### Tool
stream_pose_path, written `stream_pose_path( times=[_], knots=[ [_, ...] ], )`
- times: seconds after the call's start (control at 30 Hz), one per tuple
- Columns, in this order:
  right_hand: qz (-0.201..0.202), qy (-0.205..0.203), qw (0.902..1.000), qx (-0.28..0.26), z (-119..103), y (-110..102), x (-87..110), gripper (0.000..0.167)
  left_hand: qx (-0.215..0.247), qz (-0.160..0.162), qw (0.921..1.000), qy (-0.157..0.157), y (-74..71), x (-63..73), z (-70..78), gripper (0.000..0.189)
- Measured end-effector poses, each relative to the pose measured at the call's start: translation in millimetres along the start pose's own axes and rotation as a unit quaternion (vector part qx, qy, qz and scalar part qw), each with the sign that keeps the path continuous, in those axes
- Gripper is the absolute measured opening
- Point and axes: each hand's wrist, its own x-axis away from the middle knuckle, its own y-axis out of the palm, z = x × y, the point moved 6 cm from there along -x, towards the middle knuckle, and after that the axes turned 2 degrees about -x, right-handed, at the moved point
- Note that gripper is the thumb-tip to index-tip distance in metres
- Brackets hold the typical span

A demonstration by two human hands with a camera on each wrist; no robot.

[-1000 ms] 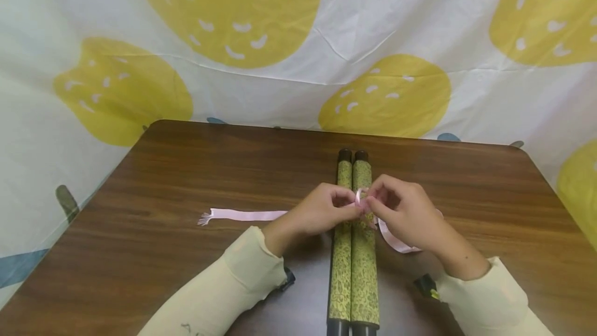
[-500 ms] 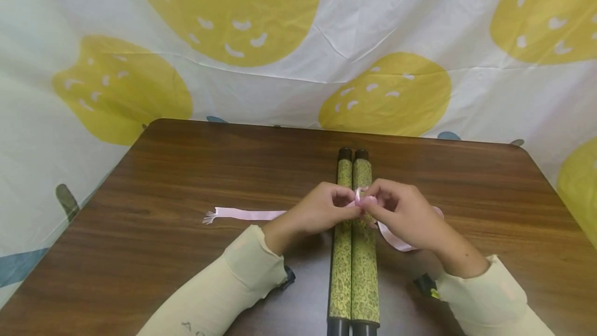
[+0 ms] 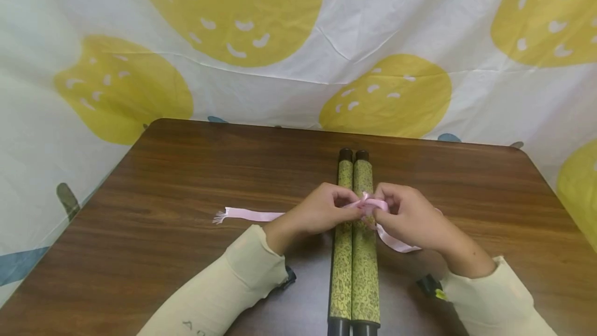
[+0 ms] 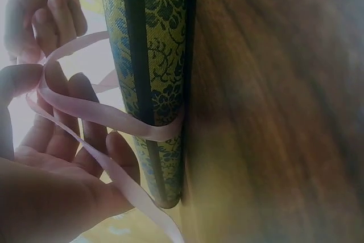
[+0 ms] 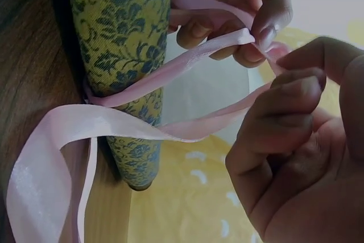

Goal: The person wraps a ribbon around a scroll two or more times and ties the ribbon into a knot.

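Two rolled scrolls with green-gold patterned covers and dark end knobs, the left scroll [image 3: 341,274] and the right scroll [image 3: 365,274], lie side by side on the table. A pink satin ribbon [image 3: 254,215] wraps round them, its crossing held just above. At that crossing my left hand [image 3: 317,210] pinches the ribbon between thumb and forefinger. My right hand [image 3: 412,217] pinches a ribbon loop [image 3: 379,204] close to the left fingertips. In the left wrist view the ribbon band [image 4: 96,112] stands slack off the scroll [image 4: 165,55]. The right wrist view shows a folded strand [image 5: 187,66] rising to the fingertips.
The frayed ribbon end [image 3: 219,217] lies left on the brown wooden table [image 3: 210,170]. Another ribbon tail [image 3: 396,245] curls under the right hand. A white curtain [image 3: 280,97] with yellow fruit prints hangs behind the table's back edge.
My right hand has shifted slightly right, drawing a ribbon loop out sideways. The frayed left tail has slid right towards the hands. The left hand and scrolls stay about where they were.
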Motion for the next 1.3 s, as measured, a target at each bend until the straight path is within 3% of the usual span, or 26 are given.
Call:
stream_pose_path(
  times=[0.23, 0.37, 0.6, 0.9, 1.3],
  knots=[
    [0.048, 0.018, 0.9981, 0.033, -3, -10, 4.7, 0.021, 0.008, -0.003, 0.9999, -0.007, 5.3, -3.4, -0.5, 0.017],
    [0.088, 0.008, 0.9932, 0.076, -7, -22, 7.3, 0.026, 0.006, -0.002, 0.9999, -0.009, 5.1, -4.1, 0.4, 0.017],
    [0.144, -0.015, 0.9839, 0.106, -11, -45, 14.9, 0.028, 0.002, 0.002, 0.9999, -0.014, 5.4, -6.8, -1.6, 0.019],
    [0.242, -0.002, 0.9566, 0.163, -5, -79, 29.8, 0.026, -0.017, -0.002, 0.9997, -0.020, 5.5, -9.4, -1.9, 0.018],
    [0.302, 0.025, 0.9292, 0.212, 11, -113, 57.1, 0.026, -0.016, -0.003, 0.9995, -0.026, 5.6, -9.3, -3.4, 0.018]
  ],
)
